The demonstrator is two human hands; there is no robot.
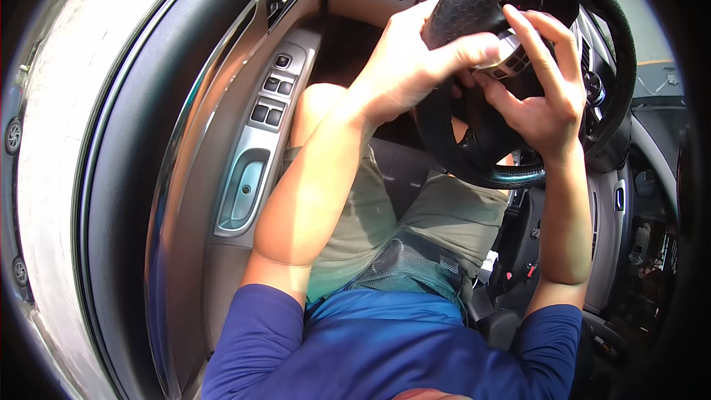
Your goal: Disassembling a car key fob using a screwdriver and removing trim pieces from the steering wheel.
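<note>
One silver-and-black button panel [511, 65] lies within the upper half of the steering wheel [622, 67], between the person's two hands. Left hand [404, 67]: thumb extended across the rim to the panel's left end, the other fingers mostly hidden behind the rim, so their closure cannot be told. Right hand [552, 104]: thumb and fingers apart, placed about the panel's lower and right sides; whether they clamp it cannot be told. Below the wheel, olive shorts [452, 215], dark mesh [415, 263] and a blue shirt [415, 333]. At left, window switches [270, 96] above a recessed door pull [248, 185]; beyond the door, pale ground [59, 141].
</note>
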